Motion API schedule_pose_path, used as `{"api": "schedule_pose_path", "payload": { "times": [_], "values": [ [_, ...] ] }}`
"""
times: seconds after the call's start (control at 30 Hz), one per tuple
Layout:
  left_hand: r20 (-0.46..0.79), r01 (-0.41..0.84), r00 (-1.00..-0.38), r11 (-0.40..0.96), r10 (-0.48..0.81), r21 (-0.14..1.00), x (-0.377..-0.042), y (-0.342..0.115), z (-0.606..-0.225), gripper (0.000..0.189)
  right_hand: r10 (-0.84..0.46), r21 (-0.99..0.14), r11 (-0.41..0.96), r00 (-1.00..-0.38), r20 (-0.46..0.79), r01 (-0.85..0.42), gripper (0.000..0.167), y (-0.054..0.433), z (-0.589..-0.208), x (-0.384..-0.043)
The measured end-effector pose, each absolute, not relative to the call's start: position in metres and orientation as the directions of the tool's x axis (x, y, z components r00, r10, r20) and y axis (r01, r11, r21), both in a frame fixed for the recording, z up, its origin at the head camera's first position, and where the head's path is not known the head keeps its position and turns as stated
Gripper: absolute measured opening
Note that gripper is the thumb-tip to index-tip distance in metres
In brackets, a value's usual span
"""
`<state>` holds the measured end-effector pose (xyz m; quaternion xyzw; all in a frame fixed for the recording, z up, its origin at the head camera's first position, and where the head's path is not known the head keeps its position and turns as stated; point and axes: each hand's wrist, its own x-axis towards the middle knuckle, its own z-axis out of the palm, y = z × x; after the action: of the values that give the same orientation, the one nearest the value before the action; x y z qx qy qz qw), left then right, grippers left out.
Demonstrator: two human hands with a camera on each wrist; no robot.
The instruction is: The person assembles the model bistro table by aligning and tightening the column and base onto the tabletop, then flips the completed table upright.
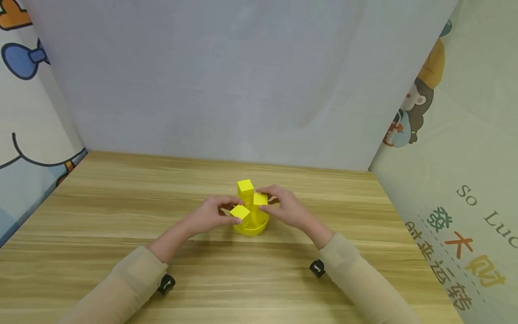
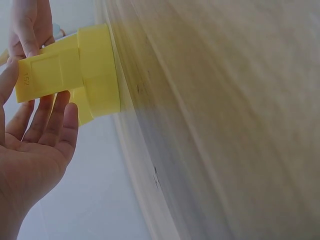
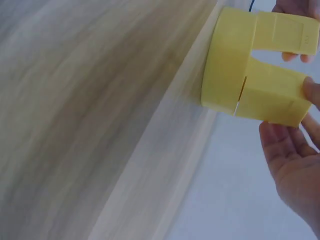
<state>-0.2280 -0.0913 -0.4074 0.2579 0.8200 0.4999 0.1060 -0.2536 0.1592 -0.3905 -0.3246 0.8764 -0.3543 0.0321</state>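
A round yellow base [image 1: 250,231] stands on the table, with three square-topped yellow posts rising at its rim. My left hand [image 1: 212,215] pinches the left front post [image 1: 240,212] between thumb and fingers near its top. The number 152 shows on the face of this post in the left wrist view. On the other side, my right hand [image 1: 285,207] grips the right post [image 1: 261,199] by its upper end. In the right wrist view a narrow gap runs between the right post [image 3: 275,95] and the base's wall [image 3: 225,60]. The back post [image 1: 245,186] stands untouched, tallest in the head view.
The wood-grain table [image 1: 121,202] reaches back to a pale grey hanging cloth [image 1: 222,90]. Printed cloths with cartoon figures flank it on the left [image 1: 44,108] and right [image 1: 457,157]. Small black devices [image 1: 166,284] sit by both sleeve cuffs.
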Motion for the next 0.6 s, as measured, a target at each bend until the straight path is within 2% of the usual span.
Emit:
{"api": "schedule_pose_path", "payload": {
  "times": [0.2, 0.33, 0.47, 0.6],
  "values": [
    [0.069, 0.304, -0.849, 0.378, 0.524, 0.874, -0.228, -0.091, -0.408, 0.050, -0.435, -0.609, 0.648, -0.879, 0.197, -0.457, 0.047, 0.148, -0.394, -0.251],
    [0.070, 0.305, -0.848, 0.377, 0.525, 0.875, -0.228, -0.090, -0.408, 0.050, -0.355, -0.619, 0.684, -0.917, 0.182, -0.387, 0.050, 0.143, -0.395, -0.250],
    [0.069, 0.299, -0.849, 0.370, 0.523, 0.880, -0.228, -0.090, -0.408, 0.049, -0.381, -0.643, 0.661, -0.911, 0.156, -0.386, 0.056, 0.144, -0.395, -0.250],
    [0.072, 0.302, -0.847, 0.367, 0.527, 0.880, -0.229, -0.091, -0.408, 0.049, -0.508, -0.664, 0.587, -0.849, 0.143, -0.463, 0.060, 0.149, -0.394, -0.252]
  ]
}}
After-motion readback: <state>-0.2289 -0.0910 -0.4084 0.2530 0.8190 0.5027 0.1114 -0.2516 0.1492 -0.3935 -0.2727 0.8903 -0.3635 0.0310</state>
